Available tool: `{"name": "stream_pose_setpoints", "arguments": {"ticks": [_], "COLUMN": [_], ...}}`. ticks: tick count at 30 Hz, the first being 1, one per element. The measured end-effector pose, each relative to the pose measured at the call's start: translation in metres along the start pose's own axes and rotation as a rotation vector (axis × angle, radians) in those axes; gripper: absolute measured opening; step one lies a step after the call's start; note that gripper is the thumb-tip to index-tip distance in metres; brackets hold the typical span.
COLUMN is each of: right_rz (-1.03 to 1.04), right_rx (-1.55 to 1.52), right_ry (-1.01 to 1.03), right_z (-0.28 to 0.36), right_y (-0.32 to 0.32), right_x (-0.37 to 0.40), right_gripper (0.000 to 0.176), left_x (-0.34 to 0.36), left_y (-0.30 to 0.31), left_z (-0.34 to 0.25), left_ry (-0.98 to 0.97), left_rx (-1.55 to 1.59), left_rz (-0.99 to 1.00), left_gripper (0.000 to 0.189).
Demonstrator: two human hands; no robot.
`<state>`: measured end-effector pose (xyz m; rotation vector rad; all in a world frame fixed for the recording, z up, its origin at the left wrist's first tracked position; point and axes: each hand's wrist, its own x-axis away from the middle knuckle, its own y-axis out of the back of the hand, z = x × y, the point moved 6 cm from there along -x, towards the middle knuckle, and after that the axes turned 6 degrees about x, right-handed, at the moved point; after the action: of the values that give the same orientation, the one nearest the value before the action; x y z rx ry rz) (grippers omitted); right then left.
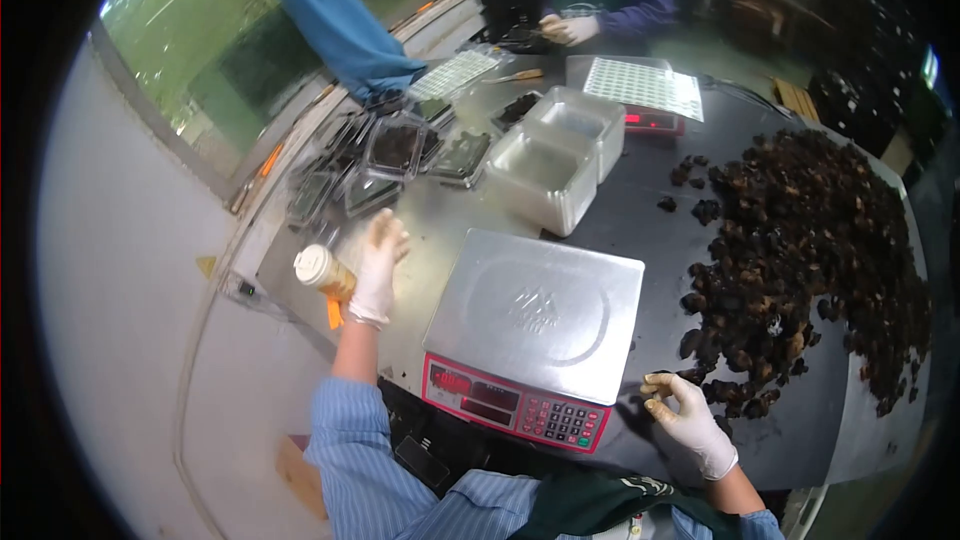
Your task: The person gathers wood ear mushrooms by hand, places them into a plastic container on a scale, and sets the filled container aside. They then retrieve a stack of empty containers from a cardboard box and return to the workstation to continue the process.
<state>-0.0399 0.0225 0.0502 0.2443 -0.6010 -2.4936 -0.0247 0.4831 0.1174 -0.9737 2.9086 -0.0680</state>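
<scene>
My left hand (378, 265), in a white glove, is raised over the table's left part beside a lidded paper cup (325, 272); its fingers are apart and nothing shows in them. Between my hands stands a scale (535, 315) with a bare metal plate and a red front panel. My right hand (688, 420), also gloved, is at the scale's lower right corner, fingers slightly curled and apart, with nothing visible in them. To its upper right spreads a large heap of dark brown, mushroom-like pieces (800, 240).
Stacked clear plastic tubs (545, 175) stand behind the scale. Filled lidded boxes (395, 148) are piled at the back left by the window. A second scale (655, 121) carries label sheets (640, 85). Across the table is another person with gloved hands (570, 30).
</scene>
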Motion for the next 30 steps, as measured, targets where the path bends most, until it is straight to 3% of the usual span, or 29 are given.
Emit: {"name": "stream_pose_setpoints", "arguments": {"ticks": [4, 7, 12, 14, 18, 20, 22, 24, 26, 28, 30], "right_rz": [-0.085, -0.174, -0.369, -0.398, -0.732, -0.796, -0.877, -0.903, -0.928, -0.901, -0.862], "right_rx": [0.231, 0.386, 0.512, 0.519, 0.575, 0.627, 0.653, 0.727, 0.811, 0.838, 0.915], "right_ry": [-0.053, -0.016, -0.337, -0.526, -0.410, -0.393, -0.299, -0.237, -0.218, -0.235, -0.301], "right_z": [-0.017, -0.030, -0.073, -0.076, -0.080, -0.091, -0.091, -0.103, -0.106, -0.114, -0.107], "right_y": [0.013, 0.023, 0.020, 0.014, 0.022, 0.025, 0.023, 0.016, 0.012, 0.012, 0.016], "right_x": [0.021, 0.060, 0.161, 0.191, 0.207, 0.204, 0.204, 0.198, 0.192, 0.188, 0.187], "right_gripper": [0.026, 0.021, 0.016, 0.018, 0.015, 0.014, 0.015, 0.016, 0.015, 0.015, 0.015], "left_x": [0.009, 0.043, 0.100, 0.116, 0.160, 0.211, 0.244, 0.316, 0.332, 0.371, 0.397], "left_y": [-0.056, -0.110, -0.175, -0.209, -0.275, -0.325, -0.350, -0.360, -0.365, -0.364, -0.373], "left_z": [0.018, -0.002, 0.015, 0.021, 0.025, 0.014, 0.057, 0.047, 0.110, 0.074, 0.063], "left_ry": [-0.200, -0.405, -0.639, -0.834, -1.325, -0.832, -0.589, -0.888, -1.010, -1.327, -1.353], "left_rx": [-0.384, -0.662, -0.777, -0.696, -0.447, -0.637, -0.419, -0.411, -0.316, 0.164, 0.314], "left_rz": [0.269, 0.437, 0.975, 1.158, 1.234, 1.610, 1.965, 2.339, 2.623, 2.535, 2.579], "left_gripper": [0.047, 0.046, 0.059, 0.057, 0.054, 0.046, 0.046, 0.040, 0.040, 0.037, 0.028]}}
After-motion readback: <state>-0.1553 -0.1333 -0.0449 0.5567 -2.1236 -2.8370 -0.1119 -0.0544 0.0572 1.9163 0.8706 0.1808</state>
